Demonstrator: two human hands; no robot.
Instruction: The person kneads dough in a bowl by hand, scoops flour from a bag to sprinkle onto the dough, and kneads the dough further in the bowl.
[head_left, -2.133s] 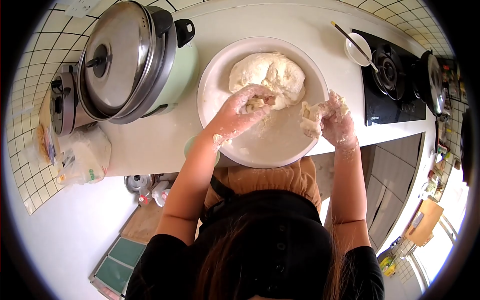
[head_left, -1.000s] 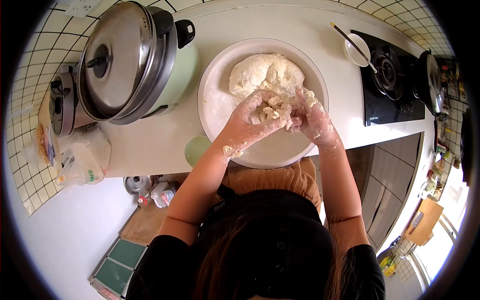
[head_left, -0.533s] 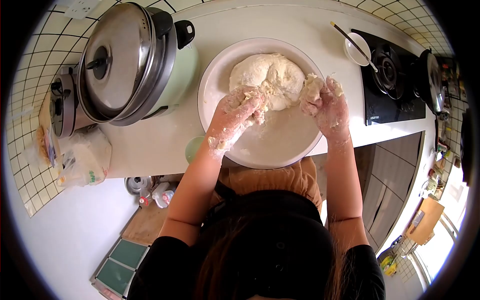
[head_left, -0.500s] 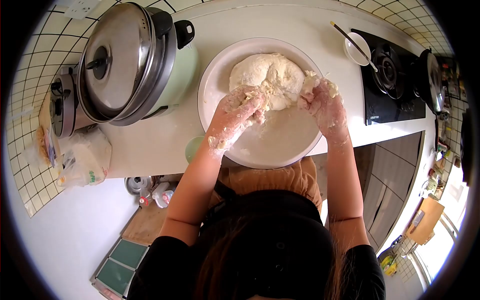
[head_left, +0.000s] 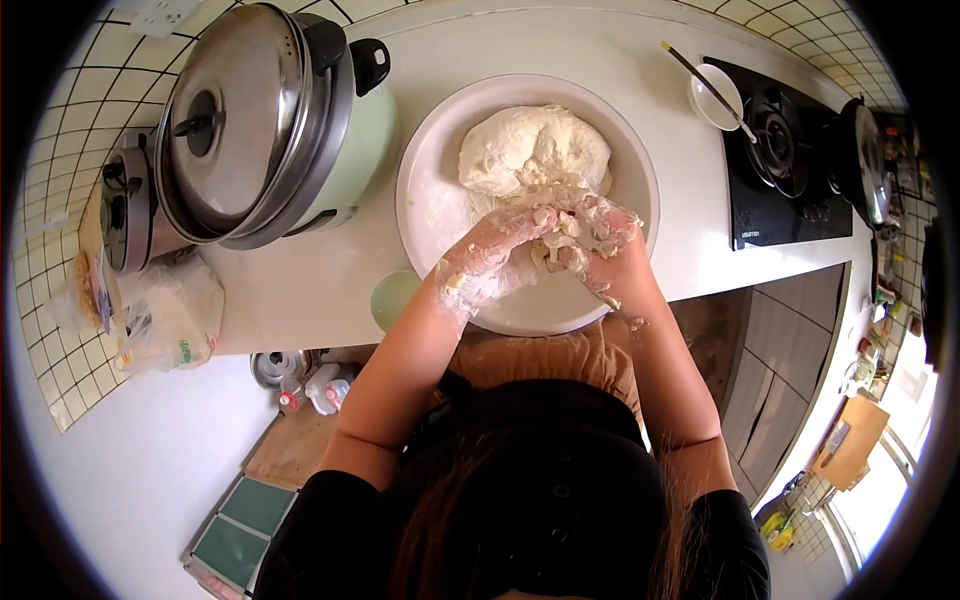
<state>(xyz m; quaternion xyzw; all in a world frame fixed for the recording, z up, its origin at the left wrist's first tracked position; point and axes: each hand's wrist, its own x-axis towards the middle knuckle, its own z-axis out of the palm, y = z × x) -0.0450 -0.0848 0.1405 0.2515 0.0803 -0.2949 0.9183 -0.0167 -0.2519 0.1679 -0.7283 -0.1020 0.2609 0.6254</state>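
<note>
I get a bright feed through a strong fisheye: black fills the corners, and the tiles (head_left: 55, 345) bend at the edges. Light enters from the window (head_left: 868, 500) at lower right, which is blown out to white. I see glare on the bench (head_left: 697, 252) near its front edge, a sheen on the lid (head_left: 250, 110), the shirt (head_left: 520, 480) nearly black, and the hands (head_left: 500, 235) fairly sharp.

This is a kitchen: a black stove (head_left: 748, 210) sits at the right end of the counter (head_left: 300, 305), a big lidded cooker (head_left: 365, 140) near its left end, cupboards (head_left: 800, 315) below its front edge.
</note>
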